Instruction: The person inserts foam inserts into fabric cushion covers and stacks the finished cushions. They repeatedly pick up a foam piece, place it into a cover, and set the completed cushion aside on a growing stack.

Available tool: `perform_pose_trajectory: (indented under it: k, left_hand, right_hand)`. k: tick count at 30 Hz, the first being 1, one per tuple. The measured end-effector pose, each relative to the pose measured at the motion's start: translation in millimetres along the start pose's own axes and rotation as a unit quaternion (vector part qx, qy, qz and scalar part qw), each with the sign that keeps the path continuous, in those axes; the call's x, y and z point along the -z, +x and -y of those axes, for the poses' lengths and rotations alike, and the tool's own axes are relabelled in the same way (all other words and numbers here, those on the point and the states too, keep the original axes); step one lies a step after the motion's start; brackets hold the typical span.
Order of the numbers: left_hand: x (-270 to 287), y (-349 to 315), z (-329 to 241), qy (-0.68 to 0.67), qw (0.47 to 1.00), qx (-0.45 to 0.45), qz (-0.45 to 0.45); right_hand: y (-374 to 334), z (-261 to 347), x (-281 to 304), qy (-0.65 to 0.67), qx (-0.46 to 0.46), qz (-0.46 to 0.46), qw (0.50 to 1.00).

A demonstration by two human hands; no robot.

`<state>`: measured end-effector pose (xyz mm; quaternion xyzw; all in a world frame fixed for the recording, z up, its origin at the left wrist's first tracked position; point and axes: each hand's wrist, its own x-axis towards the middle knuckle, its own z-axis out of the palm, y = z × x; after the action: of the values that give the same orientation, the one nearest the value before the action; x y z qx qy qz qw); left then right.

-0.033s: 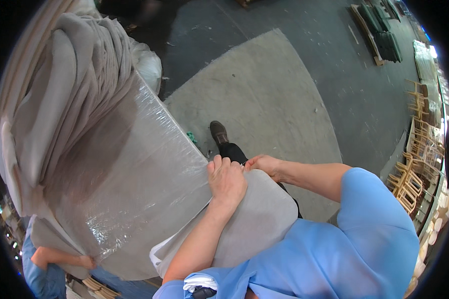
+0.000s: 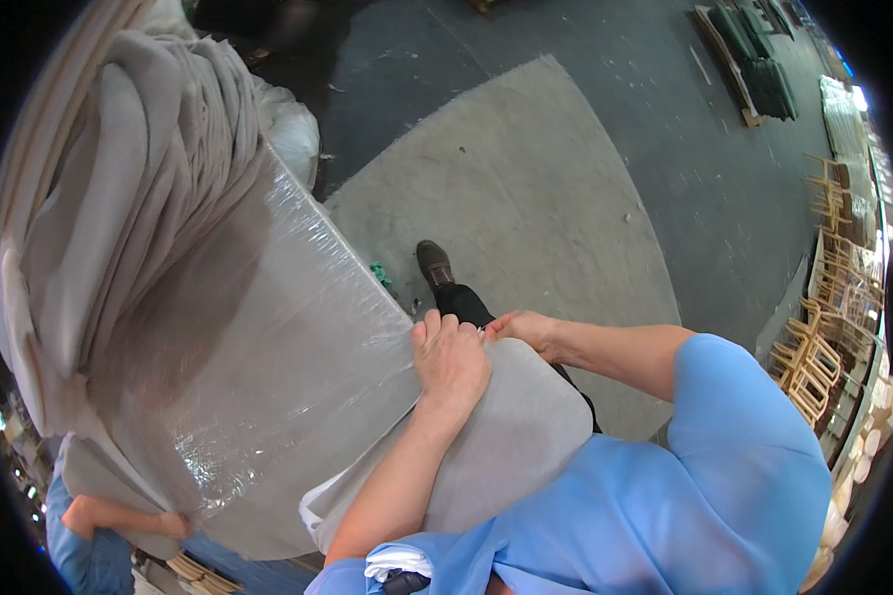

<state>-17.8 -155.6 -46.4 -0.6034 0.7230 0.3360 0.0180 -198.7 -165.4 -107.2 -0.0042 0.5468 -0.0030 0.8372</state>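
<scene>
A light grey fabric-covered panel with rounded corners [image 2: 526, 421] lies against my body, its white underside showing at the lower left. My left hand [image 2: 453, 362] is closed over its far edge with the fingers curled. Right beside it, my right hand [image 2: 523, 330] pinches the same edge, the fingertips nearly meeting the left fingers; any small thing between them is hidden. To the left a broad grey surface under clear plastic film [image 2: 278, 337] reaches up to my left hand. Folded grey fabric covers [image 2: 159, 169] are heaped on its far end.
At the lower left a co-worker's arm [image 2: 129, 518] touches the wrapped surface. My shoe [image 2: 434, 264] stands on a worn grey floor patch [image 2: 526, 188]. Wooden chair frames [image 2: 812, 362] line the right side, and dark green padded pieces [image 2: 764, 74] lie on a pallet farther off.
</scene>
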Motion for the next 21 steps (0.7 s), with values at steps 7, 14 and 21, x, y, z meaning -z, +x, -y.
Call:
perform_pose_trajectory:
  k: [7, 14, 21]
  left_hand:
    - [15, -3, 12, -0.146, 0.984, -0.084, -0.052]
    - [52, -57, -10, -0.329, 0.939, -0.072, 0.070]
    - [25, -53, -13, -0.325, 0.938, -0.092, 0.083]
  right_hand:
    - [17, -46, 8, 0.169, -0.001, 0.140, 0.976]
    - [-32, -29, -11, 0.277, 0.223, 0.047, 0.934]
    - [-19, -41, -22, 0.378, 0.229, 0.179, 0.879]
